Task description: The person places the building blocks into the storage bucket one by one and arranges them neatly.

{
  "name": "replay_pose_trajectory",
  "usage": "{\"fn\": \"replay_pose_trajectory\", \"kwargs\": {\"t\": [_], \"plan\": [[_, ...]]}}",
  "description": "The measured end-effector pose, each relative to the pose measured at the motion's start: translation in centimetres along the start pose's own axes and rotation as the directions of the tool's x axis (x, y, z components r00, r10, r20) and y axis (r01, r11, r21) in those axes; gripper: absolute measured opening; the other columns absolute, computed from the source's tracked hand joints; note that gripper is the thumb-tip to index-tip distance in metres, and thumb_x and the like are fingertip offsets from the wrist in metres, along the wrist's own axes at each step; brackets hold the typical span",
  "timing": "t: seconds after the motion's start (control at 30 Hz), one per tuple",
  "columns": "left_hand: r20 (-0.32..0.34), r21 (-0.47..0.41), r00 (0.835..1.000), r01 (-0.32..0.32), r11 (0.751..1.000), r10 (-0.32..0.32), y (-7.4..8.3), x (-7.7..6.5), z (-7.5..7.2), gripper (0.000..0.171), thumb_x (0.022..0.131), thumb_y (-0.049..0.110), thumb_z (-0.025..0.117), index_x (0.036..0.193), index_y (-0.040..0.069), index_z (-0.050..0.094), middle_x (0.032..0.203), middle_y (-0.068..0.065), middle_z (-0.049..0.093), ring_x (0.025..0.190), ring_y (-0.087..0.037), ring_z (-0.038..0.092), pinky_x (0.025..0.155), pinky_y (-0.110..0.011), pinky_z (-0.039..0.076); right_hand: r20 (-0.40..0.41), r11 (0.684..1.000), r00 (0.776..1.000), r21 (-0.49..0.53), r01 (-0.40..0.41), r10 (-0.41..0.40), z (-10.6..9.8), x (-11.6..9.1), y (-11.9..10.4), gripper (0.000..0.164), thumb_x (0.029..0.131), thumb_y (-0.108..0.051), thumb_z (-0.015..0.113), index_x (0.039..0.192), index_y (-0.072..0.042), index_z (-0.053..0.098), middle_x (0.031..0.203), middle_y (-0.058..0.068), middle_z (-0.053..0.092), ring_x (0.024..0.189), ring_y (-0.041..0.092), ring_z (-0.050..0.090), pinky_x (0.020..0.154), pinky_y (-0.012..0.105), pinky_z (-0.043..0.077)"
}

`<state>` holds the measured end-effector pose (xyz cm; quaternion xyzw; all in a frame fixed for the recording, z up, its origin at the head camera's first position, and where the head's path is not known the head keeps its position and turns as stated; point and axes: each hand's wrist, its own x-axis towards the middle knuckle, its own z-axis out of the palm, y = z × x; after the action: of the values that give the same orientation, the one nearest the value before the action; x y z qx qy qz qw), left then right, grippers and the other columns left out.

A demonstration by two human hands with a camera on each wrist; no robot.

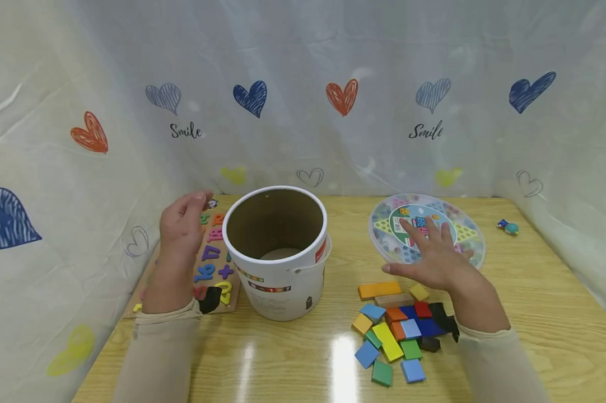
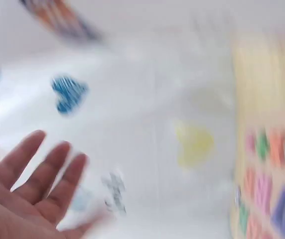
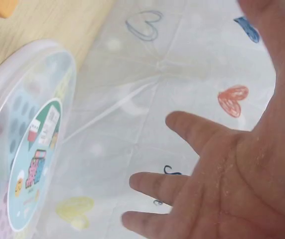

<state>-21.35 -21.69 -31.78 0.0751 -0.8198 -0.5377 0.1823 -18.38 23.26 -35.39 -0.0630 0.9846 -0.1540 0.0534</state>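
White bucket [image 1: 278,274] beside the left hand [image 1: 182,223]

You're in a sheeted-off play corner.
Pale sheeting [image 1: 293,50] printed with hearts and "Smile" backs your wood-grain table [image 1: 535,285], which bears toy blocks [image 1: 387,341], a number board [image 1: 214,270] and a round game case [image 1: 415,211].

Number board [image 1: 234,296] left of bucket [image 1: 288,305]; case [image 1: 404,238] right, behind blocks [image 1: 387,341]; all on table [image 1: 293,364].
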Motion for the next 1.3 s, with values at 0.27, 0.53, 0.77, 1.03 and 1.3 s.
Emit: {"fn": "replay_pose_trajectory", "kwargs": {"t": [0.27, 0.53, 0.77, 1.03, 1.3], "plan": [[-0.011, -0.393, 0.999, -0.033, 0.919, 0.032, 1.5, -1.7, 2.8, 0.026, 0.093, 0.026, 0.060, 0.103, 0.004, 0.071, 0.079, -0.005, 0.057, 0.067, -0.017, 0.054, 0.057, -0.024, 0.051, -0.273, 0.983, 0.961, 0.163, 0.087, -0.039, -0.6, 0.3, -0.1, 0.070, 0.091, -0.059, 0.044, 0.144, -0.014, 0.037, 0.128, 0.019, 0.054, 0.116, 0.041, 0.047, 0.088, 0.063, 0.041], [-0.013, -0.458, 1.000, -0.030, 0.888, 0.028, 1.1, -1.5, 3.7, 0.021, 0.090, 0.015, 0.064, 0.104, 0.000, 0.071, 0.105, -0.012, 0.063, 0.095, -0.025, 0.058, 0.077, -0.030, 0.053, -0.486, 0.889, 0.868, 0.437, 0.139, 0.104, -1.3, -0.4, -1.0, 0.037, 0.098, -0.046, 0.040, 0.099, -0.015, 0.061, 0.080, 0.001, 0.062, 0.073, 0.017, 0.056, 0.060, 0.028, 0.048], [-0.031, -0.472, 0.999, -0.042, 0.880, 0.031, 1.0, -1.3, 3.9, 0.020, 0.089, 0.014, 0.065, 0.102, -0.001, 0.071, 0.102, -0.012, 0.065, 0.092, -0.025, 0.060, 0.076, -0.032, 0.054, -0.452, 0.833, 0.886, 0.525, 0.173, 0.101, -1.9, -1.8, -1.1, 0.033, 0.097, -0.043, 0.046, 0.100, -0.015, 0.063, 0.080, 0.006, 0.062, 0.073, 0.018, 0.057, 0.058, 0.024, 0.049], [-0.026, -0.434, 1.000, -0.018, 0.901, 0.008, 0.9, -1.5, 3.7, 0.020, 0.090, 0.017, 0.065, 0.102, 0.003, 0.072, 0.104, -0.011, 0.064, 0.096, -0.024, 0.058, 0.077, -0.031, 0.054, -0.125, 0.848, 0.986, 0.529, -0.030, 0.112, 0.2, -3.5, 2.7, 0.041, 0.097, -0.045, 0.045, 0.111, -0.010, 0.062, 0.085, 0.010, 0.062, 0.078, 0.025, 0.057, 0.059, 0.031, 0.048], [-0.021, -0.472, 0.999, -0.034, 0.881, 0.027, 1.1, -1.4, 3.7, 0.021, 0.089, 0.016, 0.066, 0.102, 0.000, 0.071, 0.103, -0.012, 0.064, 0.093, -0.025, 0.059, 0.076, -0.029, 0.054, 0.201, 0.733, 0.978, 0.657, -0.173, 0.050, 4.9, -3.1, 8.1, 0.043, 0.092, -0.032, 0.060, 0.127, -0.006, 0.056, 0.078, 0.014, 0.063, 0.054, 0.024, 0.051, 0.045, 0.028, 0.043]]}}
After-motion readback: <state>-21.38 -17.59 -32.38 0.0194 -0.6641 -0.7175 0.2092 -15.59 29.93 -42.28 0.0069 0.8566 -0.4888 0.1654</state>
